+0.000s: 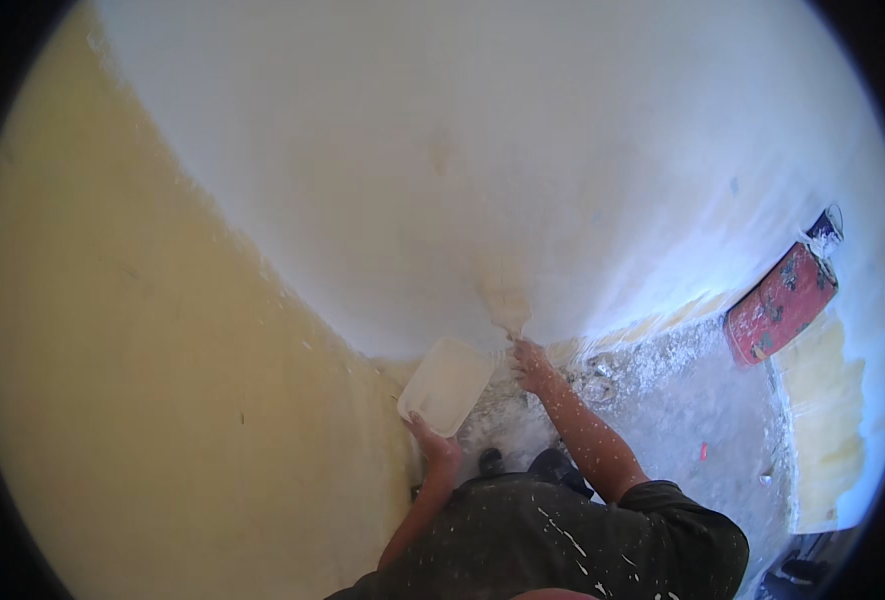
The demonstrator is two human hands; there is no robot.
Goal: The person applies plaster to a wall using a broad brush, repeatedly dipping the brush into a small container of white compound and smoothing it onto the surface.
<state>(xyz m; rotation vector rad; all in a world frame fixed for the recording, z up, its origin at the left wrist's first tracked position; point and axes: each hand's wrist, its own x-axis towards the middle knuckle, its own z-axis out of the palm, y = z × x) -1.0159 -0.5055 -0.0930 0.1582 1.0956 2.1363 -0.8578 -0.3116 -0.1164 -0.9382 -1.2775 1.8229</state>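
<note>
My right hand (531, 366) is closed round the handle of a wide, flat paintbrush (508, 312), its pale bristles lying against the lower part of the wall ahead. White specks dot that forearm. My left hand (433, 437) grips a white rectangular plastic tub (447, 388) by its near end, held tilted close to the corner; little of what is inside can be made out. White paint covers most of the wall (583, 130) ahead, with a faint tan patch just above the brush.
On the left stands a yellow wall (193, 400) with a ragged white border. A worn red drum (783, 303), with a dark paint can (825, 232) on it, stands at the right. White splashes cover the floor (683, 440), where a small red scrap (704, 452) lies.
</note>
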